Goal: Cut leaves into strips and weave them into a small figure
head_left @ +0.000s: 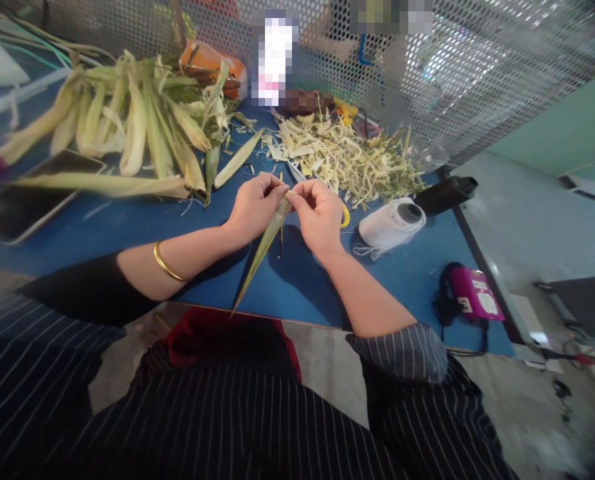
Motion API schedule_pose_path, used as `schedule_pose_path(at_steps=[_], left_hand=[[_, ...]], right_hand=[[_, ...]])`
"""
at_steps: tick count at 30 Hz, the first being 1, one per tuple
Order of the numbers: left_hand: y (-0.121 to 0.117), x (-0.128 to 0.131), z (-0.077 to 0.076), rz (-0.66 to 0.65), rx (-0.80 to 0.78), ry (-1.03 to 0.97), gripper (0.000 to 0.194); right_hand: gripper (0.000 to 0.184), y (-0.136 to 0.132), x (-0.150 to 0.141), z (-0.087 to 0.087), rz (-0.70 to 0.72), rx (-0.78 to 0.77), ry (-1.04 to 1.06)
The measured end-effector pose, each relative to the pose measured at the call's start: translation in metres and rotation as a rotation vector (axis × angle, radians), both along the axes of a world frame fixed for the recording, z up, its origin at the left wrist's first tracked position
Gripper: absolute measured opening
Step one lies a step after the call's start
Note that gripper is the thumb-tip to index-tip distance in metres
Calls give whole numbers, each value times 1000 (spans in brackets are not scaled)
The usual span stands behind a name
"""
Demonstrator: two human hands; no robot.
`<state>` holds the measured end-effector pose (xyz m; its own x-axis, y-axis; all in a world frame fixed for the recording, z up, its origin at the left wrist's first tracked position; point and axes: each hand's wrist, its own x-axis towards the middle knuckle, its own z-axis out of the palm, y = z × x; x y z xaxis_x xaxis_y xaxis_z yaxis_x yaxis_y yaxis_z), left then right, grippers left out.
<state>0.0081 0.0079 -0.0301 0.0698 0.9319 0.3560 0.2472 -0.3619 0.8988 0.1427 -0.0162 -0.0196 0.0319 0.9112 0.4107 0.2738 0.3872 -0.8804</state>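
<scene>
My left hand [258, 205] and right hand [319, 217] close together, fingertips pinching the wide end of a green husk leaf [266, 241] between them, its point hanging toward me, scissors [296, 172] just beyond my grip

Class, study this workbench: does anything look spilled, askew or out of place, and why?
The husk scraps look untidy, heaped loose on the blue table with stray bits around them. White thread trails in loose loops beside its cone. Nothing looks clearly damaged.
</scene>
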Motion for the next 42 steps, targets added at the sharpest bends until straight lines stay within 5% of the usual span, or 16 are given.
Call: schedule_pose_path(at_steps=[7, 20, 27, 34, 42], left_hand=[[3, -1, 0, 46, 60, 1, 11], [5, 0, 2, 80, 46, 21, 12], [6, -3, 5, 91, 61, 36, 12], [5, -1, 4, 121, 56, 64, 15], [8, -3, 1, 133, 79, 64, 13]], right_hand=[[23, -2, -7, -2, 54, -186, 135], [13, -10, -11, 5, 7, -55, 56], [16, -7, -14, -2, 73, -178, 103], [6, -14, -14, 6, 35, -8, -62], [8, -15, -18, 3, 65, -170, 32]])
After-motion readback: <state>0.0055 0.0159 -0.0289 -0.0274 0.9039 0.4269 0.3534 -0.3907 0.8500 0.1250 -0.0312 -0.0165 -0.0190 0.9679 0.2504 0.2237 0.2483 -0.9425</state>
